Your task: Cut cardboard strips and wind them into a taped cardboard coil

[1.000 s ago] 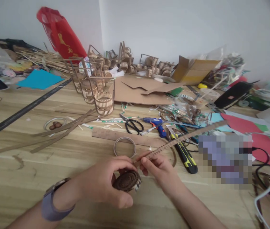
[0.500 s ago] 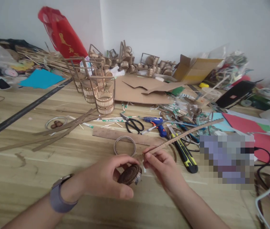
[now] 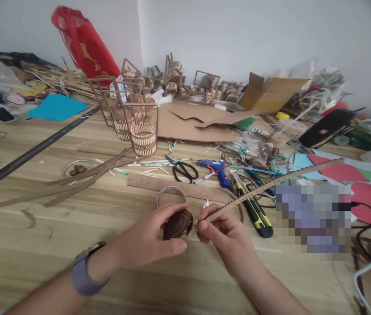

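Note:
My left hand (image 3: 151, 238) grips a round brown coil of wound strip (image 3: 178, 224), its spiral face turned up toward me. Between the thumb and fingers of my right hand (image 3: 220, 229) is a long thin brown strip (image 3: 271, 181) with a row of dark marks along its edge. One end of this strip reaches toward the coil; the other stretches far to the upper right, over the yellow-and-black utility knife (image 3: 254, 210). A pale ring (image 3: 171, 190) lies on the table just beyond my left hand, partly hidden by it.
Black scissors (image 3: 185, 169), a blue glue gun (image 3: 216, 170) and a flat brown strip (image 3: 188, 188) lie ahead. Small slatted buckets with tall handles (image 3: 143, 140) stand behind, near a cardboard sheet (image 3: 198, 127). Loose brown strips (image 3: 96, 175) lie at left, cables (image 3: 365, 271) at right.
The coil has turned so its spiral face shows more fully. The strip in my right hand now extends further to the right, and its near end sits close to the coil.

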Available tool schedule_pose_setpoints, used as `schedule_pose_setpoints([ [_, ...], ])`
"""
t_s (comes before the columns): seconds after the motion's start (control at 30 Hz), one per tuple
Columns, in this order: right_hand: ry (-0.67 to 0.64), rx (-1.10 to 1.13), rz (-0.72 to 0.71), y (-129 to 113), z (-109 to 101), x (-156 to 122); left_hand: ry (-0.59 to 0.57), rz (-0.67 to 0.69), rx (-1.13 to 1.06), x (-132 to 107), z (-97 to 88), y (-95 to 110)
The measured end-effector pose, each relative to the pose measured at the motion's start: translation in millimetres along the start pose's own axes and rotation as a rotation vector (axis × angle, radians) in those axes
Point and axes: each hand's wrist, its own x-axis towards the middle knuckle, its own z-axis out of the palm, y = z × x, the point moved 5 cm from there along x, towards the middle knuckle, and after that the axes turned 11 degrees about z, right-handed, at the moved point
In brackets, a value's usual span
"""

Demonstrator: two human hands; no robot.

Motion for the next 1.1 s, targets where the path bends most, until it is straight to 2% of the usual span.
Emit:
schedule_pose_setpoints([
  [0.27,-0.017,-0.053,0.027,-1.9,6.5,-1.7,0.008,0.014,0.048,0.2,1.3,0.9],
  [0.63,-0.015,-0.116,-0.045,-6.7,9.3,-3.2,0.018,0.023,0.055,0.1,2.0,2.4],
  [0.77,0.005,-0.139,-0.118,-6.5,9.1,-4.4,0.074,0.034,0.067,-0.3,3.7,3.4],
  [0.9,0.031,-0.151,-0.137,-1.6,6.7,-4.9,0.150,0.053,0.112,-0.2,6.3,6.1],
  [1.1,0.064,-0.177,-0.176,0.8,6.0,-6.0,0.205,0.109,0.217,-1.3,9.5,12.4],
])
